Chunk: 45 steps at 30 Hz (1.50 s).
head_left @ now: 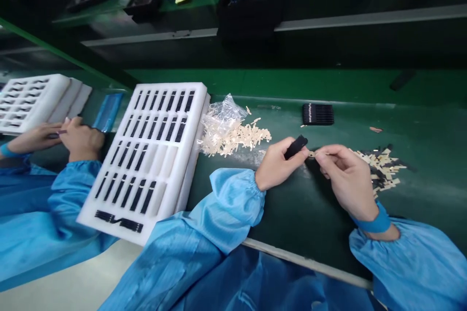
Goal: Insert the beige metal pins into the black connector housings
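Observation:
My left hand is closed round a black bar-shaped piece, its far end showing above the thumb. Between the fingertips of both hands is a small cream-coloured strip. My right hand pinches the strip's right end, a blue band on its wrist. To the right of that hand lies a loose pile of cream and black strips. Beyond my hands, a neat row of black strips rests on the green table. My fingers hide part of both held pieces.
Left of my hands, a heap of cream strips lies partly under a clear plastic bag. A white foam tray holds black pieces in slots. Farther left are a co-worker's hands and another foam tray.

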{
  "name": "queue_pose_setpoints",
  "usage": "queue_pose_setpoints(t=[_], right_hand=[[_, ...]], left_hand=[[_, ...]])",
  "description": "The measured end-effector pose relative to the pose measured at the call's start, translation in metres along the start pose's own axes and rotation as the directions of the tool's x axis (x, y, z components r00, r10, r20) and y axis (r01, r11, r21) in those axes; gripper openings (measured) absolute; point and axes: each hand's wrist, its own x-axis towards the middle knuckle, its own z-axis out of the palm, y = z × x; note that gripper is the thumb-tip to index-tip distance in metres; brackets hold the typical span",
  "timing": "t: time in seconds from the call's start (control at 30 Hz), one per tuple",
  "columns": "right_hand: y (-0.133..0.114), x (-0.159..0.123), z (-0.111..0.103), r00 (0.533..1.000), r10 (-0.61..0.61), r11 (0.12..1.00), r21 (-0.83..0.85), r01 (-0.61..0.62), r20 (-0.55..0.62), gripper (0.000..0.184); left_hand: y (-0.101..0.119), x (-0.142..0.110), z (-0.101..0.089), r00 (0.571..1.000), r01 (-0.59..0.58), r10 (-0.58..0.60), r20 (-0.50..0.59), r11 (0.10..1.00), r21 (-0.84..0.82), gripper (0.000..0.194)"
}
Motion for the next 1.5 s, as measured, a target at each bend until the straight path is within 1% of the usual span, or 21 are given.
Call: queue_pose_setpoints(t=[0.07,0.17,0.27,0.4,0.5,0.6,0.67,0.77,0.87,0.93,1.0,1.03,1.1,1.13,1.17,1.2,1.23,1.3,1.37,1.43,1.5], right_hand=[[-0.003,0.001,-0.001,0.998,-0.029,0.995,-0.093,0.035,0.063,0.022],[-0.004,0.001,-0.003,0.99,-0.068,0.982,-0.169,0.089,0.126,0.016],[-0.003,0.0,-0.004,0.988,-0.088,0.974,-0.195,0.112,0.128,0.012],[-0.001,-0.001,-0.004,0.982,-0.131,0.967,-0.203,0.157,0.138,0.013],[0.0,-0.001,-0.002,0.981,-0.18,0.953,-0.234,0.193,0.077,0.012],[0.002,-0.002,0.0,0.975,-0.223,0.93,-0.297,0.216,0.012,0.01],[0.002,-0.002,0.001,0.972,-0.236,0.92,-0.321,0.224,0.002,0.01],[0.002,-0.002,0.002,0.971,-0.24,0.918,-0.323,0.231,0.011,0.009],[0.001,-0.003,0.001,0.966,-0.255,0.907,-0.337,0.251,0.035,0.008],[0.0,-0.003,0.0,0.969,-0.247,0.908,-0.342,0.242,0.031,0.01],[-0.001,-0.002,-0.001,0.977,-0.211,0.924,-0.329,0.195,-0.014,0.012],[-0.001,-0.001,-0.001,0.981,-0.188,0.934,-0.317,0.166,-0.038,0.013],[-0.001,0.0,-0.001,0.987,-0.151,0.947,-0.295,0.127,-0.06,0.016],[-0.001,0.0,-0.001,0.989,-0.14,0.95,-0.288,0.118,-0.057,0.017],[-0.001,0.0,-0.001,0.99,-0.134,0.951,-0.286,0.114,-0.051,0.017],[-0.001,0.0,-0.001,0.99,-0.133,0.951,-0.288,0.114,-0.046,0.017],[-0.001,0.0,0.0,0.99,-0.136,0.948,-0.295,0.117,-0.042,0.018],[-0.002,0.0,0.0,0.989,-0.149,0.939,-0.316,0.134,-0.025,0.017],[-0.003,-0.001,0.0,0.986,-0.165,0.929,-0.334,0.158,0.006,0.017],[-0.005,-0.001,0.0,0.982,-0.186,0.919,-0.348,0.185,0.033,0.016],[-0.006,0.0,0.0,0.977,-0.204,0.91,-0.355,0.212,0.062,0.014]], left_hand=[[0.003,0.002,-0.002,1.0,0.009,-0.01,-0.015,0.999,-0.048,0.026],[0.004,0.003,-0.004,1.0,0.001,-0.001,0.001,0.999,-0.048,0.025],[0.001,0.003,-0.003,1.0,-0.01,0.01,-0.005,1.0,0.006,0.022],[-0.003,0.001,0.0,0.997,-0.015,0.022,-0.075,0.996,0.093,0.02],[-0.005,-0.001,0.001,0.99,-0.056,0.083,-0.116,0.974,0.219,0.022],[-0.006,-0.005,0.0,0.984,-0.127,0.16,-0.077,0.935,0.33,0.018],[-0.008,-0.007,0.001,0.976,-0.179,0.212,-0.048,0.908,0.378,0.015],[-0.012,-0.009,0.004,0.955,-0.252,0.296,-0.036,0.864,0.435,0.012],[-0.012,-0.008,0.005,0.941,-0.273,0.335,-0.048,0.837,0.475,0.007],[-0.011,-0.003,-0.002,0.944,-0.243,0.321,-0.075,0.831,0.5,0.006],[-0.008,0.004,-0.017,0.939,-0.167,0.309,-0.151,0.794,0.585,0.007],[-0.007,0.007,-0.027,0.929,-0.113,0.312,-0.2,0.753,0.648,0.009],[-0.006,0.014,-0.047,0.9,0.004,0.332,-0.282,0.641,0.767,0.019],[-0.005,0.016,-0.054,0.891,0.048,0.337,-0.304,0.595,0.802,0.021],[-0.004,0.017,-0.059,0.89,0.071,0.334,-0.311,0.572,0.817,0.017],[-0.002,0.016,-0.06,0.896,0.069,0.324,-0.305,0.576,0.814,0.011],[-0.001,0.015,-0.059,0.91,0.04,0.304,-0.282,0.613,0.789,0.01],[0.002,0.011,-0.048,0.955,-0.065,0.236,-0.18,0.758,0.649,0.023],[0.005,0.007,-0.034,0.985,-0.135,0.166,-0.037,0.898,0.419,0.028],[0.005,0.004,-0.022,0.991,-0.127,0.114,0.066,0.963,0.238,0.029],[0.004,0.003,-0.016,0.993,-0.088,0.071,0.098,0.98,0.176,0.027]])
